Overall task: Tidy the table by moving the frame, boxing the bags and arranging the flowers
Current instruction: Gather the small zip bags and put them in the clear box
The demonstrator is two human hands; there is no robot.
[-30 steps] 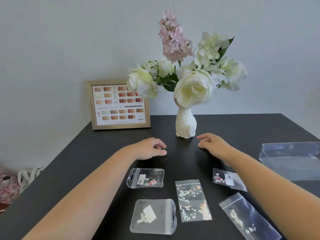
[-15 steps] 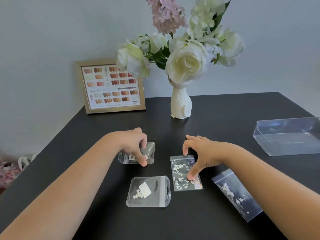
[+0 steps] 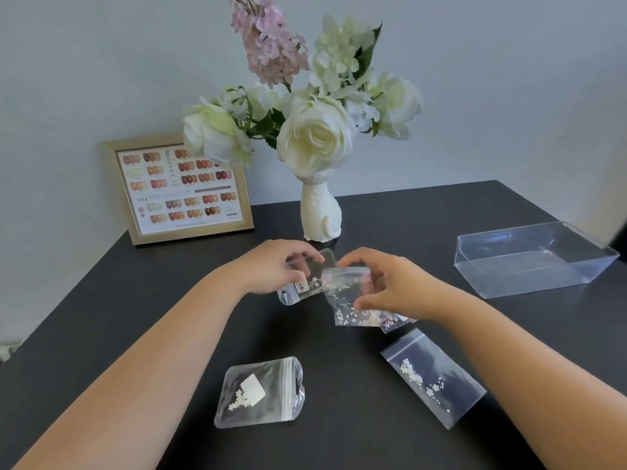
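My left hand (image 3: 276,266) grips a small clear zip bag (image 3: 307,283) lifted off the black table (image 3: 135,317). My right hand (image 3: 390,283) grips a second clear bag of white flower bits (image 3: 346,300), its edge overlapping the first. Partly hidden under my right wrist lies another small bag (image 3: 395,322). Two more bags lie flat: one in front of me (image 3: 259,391) and one at the right (image 3: 431,374). The gold picture frame (image 3: 183,189) leans on the wall at the back left. White and pink flowers (image 3: 305,106) stand in a white vase (image 3: 320,213).
An open clear plastic box (image 3: 532,259) sits at the right of the table. A white wall rises just behind the frame and vase. The table's left edge runs diagonally at my left.
Both hands came back from near the vase, closed on one bag each and lifted them together above the table. The view dipped and moved closer.
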